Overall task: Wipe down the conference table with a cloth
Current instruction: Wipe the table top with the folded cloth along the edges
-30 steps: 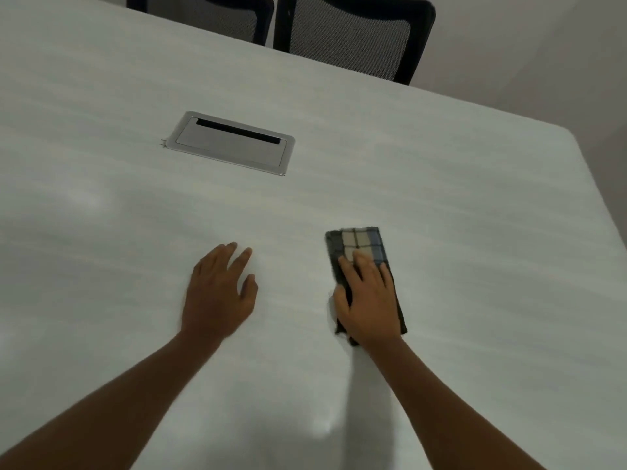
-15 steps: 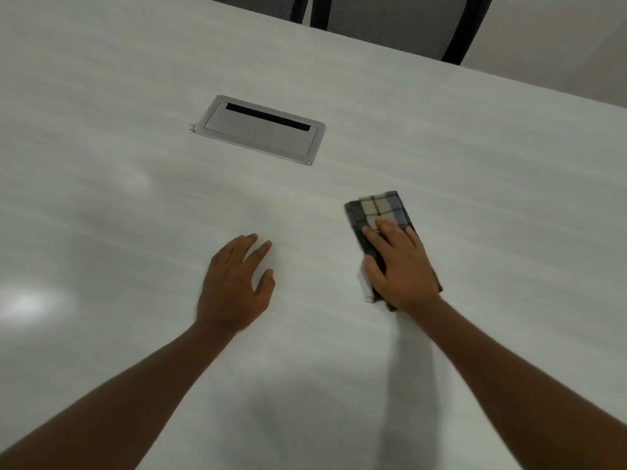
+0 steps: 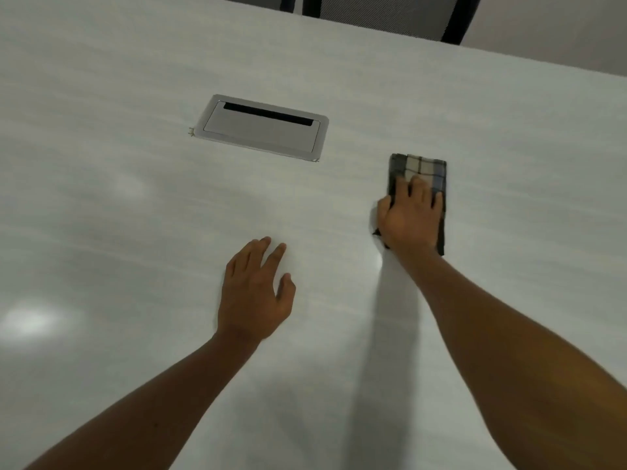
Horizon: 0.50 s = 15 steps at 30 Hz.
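- cloth (image 3: pixel 420 167), folded into a narrow oblong and checked in dark grey, cream and a little blue, lies flat on the conference table (image 3: pixel 101 232), right of the middle of the view.
- right hand (image 3: pixel 409 218) lies palm down on the near half of the cloth, fingers (image 3: pixel 419 186) straight and slightly spread, pressing it to the tabletop. the thumb sits at the cloth's left edge. the hand is flat and open, gripping nothing. the far end of the cloth shows beyond the fingertips, and a dark strip of it shows along the hand's right side.
- left hand (image 3: pixel 254 293) rests palm down on the bare tabletop, nearer the person and left of the cloth, well apart from it. its fingers are straight and loosely spread, holding nothing.
- both forearms are bare and reach in from the bottom edge.
- the table is pale whitish grey with a faint streaky grain and fills nearly the whole view. a bright patch of reflected light (image 3: pixel 30 320) sits at the far left.
- cable hatch (image 3: pixel 261 127), a silver rectangular plate with a dark slot along its far side, is set into the tabletop beyond the left hand and left of the cloth.
- office chair (image 3: pixel 383 15), black frame and grey mesh back, stands behind the table's far edge; only part shows.
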{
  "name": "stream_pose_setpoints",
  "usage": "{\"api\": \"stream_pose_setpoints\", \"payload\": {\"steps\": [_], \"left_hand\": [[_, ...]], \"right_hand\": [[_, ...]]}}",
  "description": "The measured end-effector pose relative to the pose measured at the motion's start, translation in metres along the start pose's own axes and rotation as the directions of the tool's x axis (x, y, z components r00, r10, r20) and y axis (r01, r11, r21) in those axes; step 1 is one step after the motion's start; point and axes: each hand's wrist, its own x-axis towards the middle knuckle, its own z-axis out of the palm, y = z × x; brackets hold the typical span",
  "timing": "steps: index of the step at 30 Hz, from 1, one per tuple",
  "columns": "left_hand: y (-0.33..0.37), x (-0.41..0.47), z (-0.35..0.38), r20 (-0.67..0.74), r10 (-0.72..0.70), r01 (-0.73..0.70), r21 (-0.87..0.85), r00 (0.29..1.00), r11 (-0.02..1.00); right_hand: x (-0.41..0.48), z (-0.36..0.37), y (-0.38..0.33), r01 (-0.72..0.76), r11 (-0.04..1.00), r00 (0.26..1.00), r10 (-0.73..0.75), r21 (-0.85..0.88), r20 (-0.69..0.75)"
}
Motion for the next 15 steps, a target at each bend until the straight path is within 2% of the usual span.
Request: {"api": "stream_pose_setpoints", "payload": {"steps": [6, 9, 11, 12, 14, 15], "left_hand": [[0.0, 0.001, -0.005, 0.061, 0.015, -0.016, 0.016, 0.998, 1.0], [-0.003, 0.0, -0.008, 0.081, 0.029, -0.028, -0.011, 0.996, 1.0], [-0.017, 0.0, -0.011, 0.092, 0.155, -0.151, -0.047, 0.984, 0.987], [-0.032, 0.002, -0.016, 0.076, 0.274, -0.269, -0.069, 0.959, 0.961], [-0.076, 0.015, -0.026, 0.048, 0.5, -0.496, -0.073, 0.865, 0.865], [-0.098, 0.02, -0.033, 0.039, 0.528, -0.525, -0.062, 0.849, 0.849]], "right_hand": [[-0.075, -0.007, -0.061, -0.042, 0.999, 0.999, 0.042, 0.03, -0.004], [-0.128, -0.014, -0.09, 0.016, 0.999, 0.998, -0.019, 0.05, 0.059], [-0.17, -0.023, -0.089, 0.135, 0.986, 0.984, -0.145, 0.103, 0.101], [-0.188, -0.03, -0.082, 0.196, 0.972, 0.971, -0.211, 0.13, 0.109], [-0.215, -0.039, -0.059, 0.272, 0.946, 0.949, -0.294, 0.179, 0.114], [-0.22, -0.043, -0.048, 0.277, 0.943, 0.95, -0.298, 0.186, 0.097]]}}
